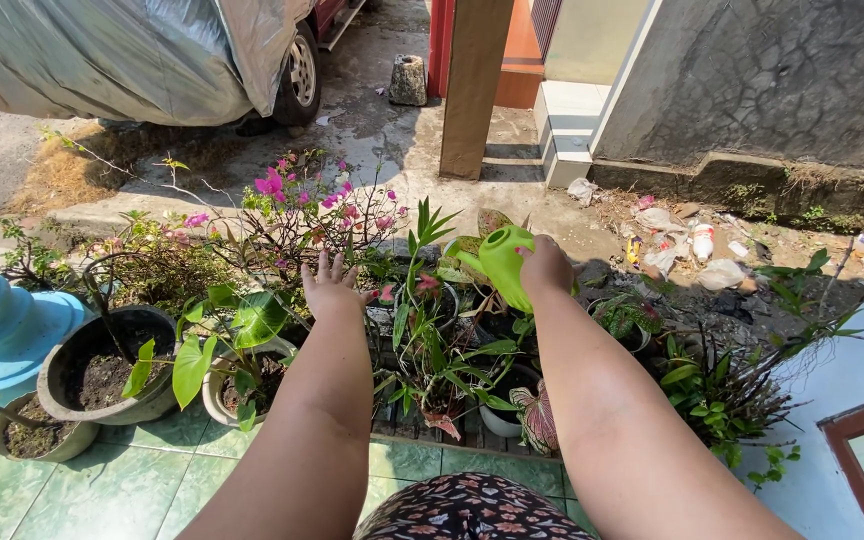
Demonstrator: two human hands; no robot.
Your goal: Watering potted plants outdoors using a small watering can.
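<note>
Above potted plants (432, 340), right hand (545, 268) tilts green watering can (500, 262).

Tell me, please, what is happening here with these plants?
A person's right hand holds a small light-green plastic watering can, spout tilted left over a cluster of potted green plants. The left hand is open, fingers spread, by a pink-flowered shrub. No water stream is visible.

We count two hands, the left hand (329, 288) and the right hand (545, 267), one green watering can (500, 262), three earth-filled pots at lower left, the largest a grey pot (104, 372), one covered car (142, 55) at upper left, and one wooden post (473, 85) at top centre.
</note>
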